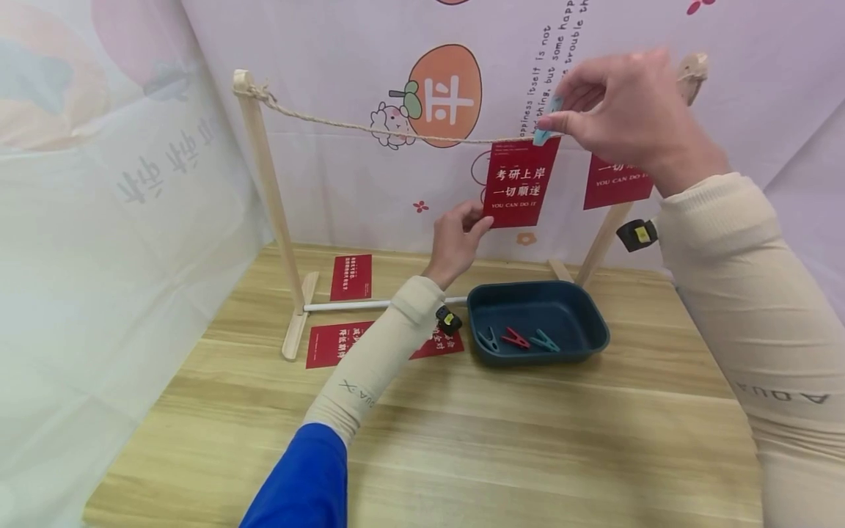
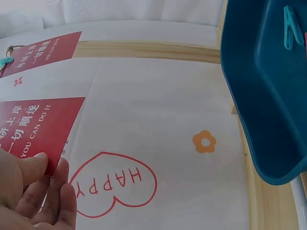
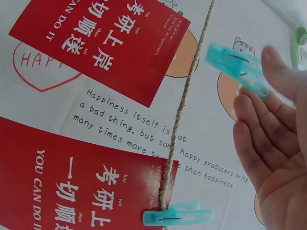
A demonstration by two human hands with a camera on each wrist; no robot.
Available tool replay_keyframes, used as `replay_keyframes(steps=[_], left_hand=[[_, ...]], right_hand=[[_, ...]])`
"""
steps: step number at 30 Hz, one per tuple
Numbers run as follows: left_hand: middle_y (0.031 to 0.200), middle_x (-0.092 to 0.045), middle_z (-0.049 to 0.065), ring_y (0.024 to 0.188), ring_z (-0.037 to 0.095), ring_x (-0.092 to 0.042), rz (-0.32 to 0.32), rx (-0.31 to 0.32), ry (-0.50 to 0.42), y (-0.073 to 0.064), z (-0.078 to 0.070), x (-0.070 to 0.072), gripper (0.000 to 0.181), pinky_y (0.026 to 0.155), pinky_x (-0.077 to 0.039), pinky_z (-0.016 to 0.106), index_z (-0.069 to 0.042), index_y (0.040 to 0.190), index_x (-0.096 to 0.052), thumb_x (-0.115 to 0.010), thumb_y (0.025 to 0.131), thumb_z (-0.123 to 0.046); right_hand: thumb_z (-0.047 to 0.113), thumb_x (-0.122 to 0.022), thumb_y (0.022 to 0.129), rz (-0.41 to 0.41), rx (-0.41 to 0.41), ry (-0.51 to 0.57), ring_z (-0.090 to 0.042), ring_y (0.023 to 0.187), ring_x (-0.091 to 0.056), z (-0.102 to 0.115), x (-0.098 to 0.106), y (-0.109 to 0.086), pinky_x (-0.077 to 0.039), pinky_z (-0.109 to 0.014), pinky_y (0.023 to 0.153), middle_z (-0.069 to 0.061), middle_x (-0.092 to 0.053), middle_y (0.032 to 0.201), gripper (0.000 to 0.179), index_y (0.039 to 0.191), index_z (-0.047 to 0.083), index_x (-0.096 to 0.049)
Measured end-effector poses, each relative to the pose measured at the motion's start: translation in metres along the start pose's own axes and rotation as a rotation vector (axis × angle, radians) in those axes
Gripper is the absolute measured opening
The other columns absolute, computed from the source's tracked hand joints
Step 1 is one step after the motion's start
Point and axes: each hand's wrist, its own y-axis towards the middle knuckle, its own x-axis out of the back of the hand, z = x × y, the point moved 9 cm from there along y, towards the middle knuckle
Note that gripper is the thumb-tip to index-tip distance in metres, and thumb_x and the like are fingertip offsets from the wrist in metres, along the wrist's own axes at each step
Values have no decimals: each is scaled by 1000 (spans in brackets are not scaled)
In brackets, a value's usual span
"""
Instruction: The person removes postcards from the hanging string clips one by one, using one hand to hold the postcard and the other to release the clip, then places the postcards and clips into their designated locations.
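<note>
My left hand (image 1: 455, 238) pinches the lower left corner of a red card (image 1: 518, 183) with white lettering, holding it upright just below a twine line (image 1: 356, 126). Between the thumb and fingers of my right hand (image 1: 627, 110) is a light blue clothespin (image 3: 237, 69), near the card's upper right corner. In the right wrist view the clothespin looks apart from both twine and card. A second red card (image 3: 72, 177) hangs to the right, held on the twine by another light blue clothespin (image 3: 177, 218); my right forearm partly covers it in the head view.
Wooden posts (image 1: 267, 183) hold up the twine. A dark blue basin (image 1: 528, 312) holds several clothespins, including a red one (image 1: 515, 337). Red cards lie on the wooden table (image 1: 502, 440), one behind the white rod (image 1: 350, 305) and others in front, partly under my left arm.
</note>
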Motion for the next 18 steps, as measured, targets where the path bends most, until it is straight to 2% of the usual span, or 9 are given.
replay_keyframes(steps=[1, 2, 5, 9, 12, 15, 18], left_hand=[[119, -77, 11, 102, 19, -71, -3, 2, -4, 0, 1, 1, 24, 89, -58, 19, -5, 125, -71, -68, 104, -18], [119, -78, 11, 101, 19, -71, -6, 3, -8, 0, 2, 2, 24, 89, -58, 19, -5, 124, -71, -68, 104, -17], [116, -78, 12, 99, 20, -72, -23, 7, -27, 0, 5, 6, 22, 87, -59, 20, -4, 122, -72, -69, 103, -16], [113, -78, 13, 97, 20, -72, -38, 26, -39, 0, 11, 12, 21, 87, -60, 23, -3, 120, -72, -69, 103, -16], [113, -78, 12, 97, 20, -72, -41, 53, -31, 0, 16, 15, 23, 88, -61, 24, -4, 121, -71, -69, 103, -18], [113, -78, 12, 99, 21, -73, -47, 74, -39, 0, 20, 19, 24, 89, -61, 26, -3, 122, -71, -69, 103, -18], [113, -77, 12, 100, 21, -72, -46, 85, -44, -1, 22, 22, 25, 90, -61, 27, -3, 124, -70, -69, 104, -18]], right_hand=[[39, -76, 97, 12, -4, 8, -38, 115, -74, -1, -2, -1, -59, -36, 105, -20, -76, 126, 46, 126, 3, -74], [40, -77, 96, 19, -5, 19, -38, 114, -74, -2, -4, -2, -59, -33, 104, -19, -76, 126, 47, 126, 4, -74], [43, -81, 93, 44, 2, 40, -35, 110, -75, -4, -10, -4, -52, -9, 92, -18, -78, 123, 49, 124, 6, -75], [41, -85, 90, 64, 40, 62, -35, 105, -77, -4, -19, -9, -39, 4, 79, -18, -79, 116, 47, 120, 6, -77], [39, -87, 88, 72, 75, 57, -34, 103, -78, -4, -28, -16, -45, -3, 83, -17, -80, 112, 44, 117, 6, -78], [38, -88, 87, 96, 83, 57, -33, 102, -78, -6, -40, -23, -59, -26, 89, -16, -81, 111, 43, 115, 7, -78], [38, -88, 87, 138, 72, 65, -33, 102, -78, -11, -53, -30, -62, -48, 88, -16, -81, 109, 42, 114, 6, -78]])
